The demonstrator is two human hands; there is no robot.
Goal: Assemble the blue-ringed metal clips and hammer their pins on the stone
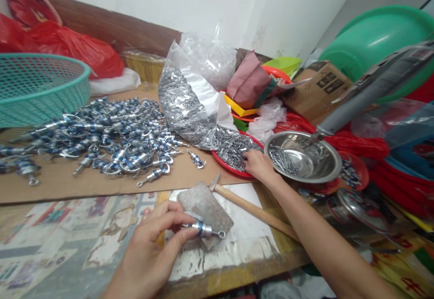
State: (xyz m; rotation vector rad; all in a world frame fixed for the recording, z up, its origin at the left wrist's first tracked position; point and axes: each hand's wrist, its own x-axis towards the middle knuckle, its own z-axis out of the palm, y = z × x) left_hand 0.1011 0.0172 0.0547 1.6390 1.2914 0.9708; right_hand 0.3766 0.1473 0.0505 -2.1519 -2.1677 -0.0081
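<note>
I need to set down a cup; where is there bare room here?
Widest: the printed paper, left of the left hand and below the cardboard. A smaller patch of white paper lies between the stone block and the hammer handle. Crowded: around the right hand, with the red tray and steel bowl.

As seen from the view's centre, smooth, shiny metal with glossy blue bands is shown by the held fitting [205, 230] at six o'clock, over a rough, matt, stone-like block [203, 201]. At five, a metal head is fitted to the hammer's smooth wooden handle [256, 209]. Dull grey metal is seen in the small clips [232, 147] towards four, polished steel in the bowl [325, 158] at three, glossy plastic in the green basin [389, 41] at two. Clear, crinkled plastic is found in the bag [196, 79] at eleven, glossy red plastic in another bag [91, 57] at ten. At nine, bright metal fittings [118, 129] are heaped on matt cardboard [176, 179].
</note>
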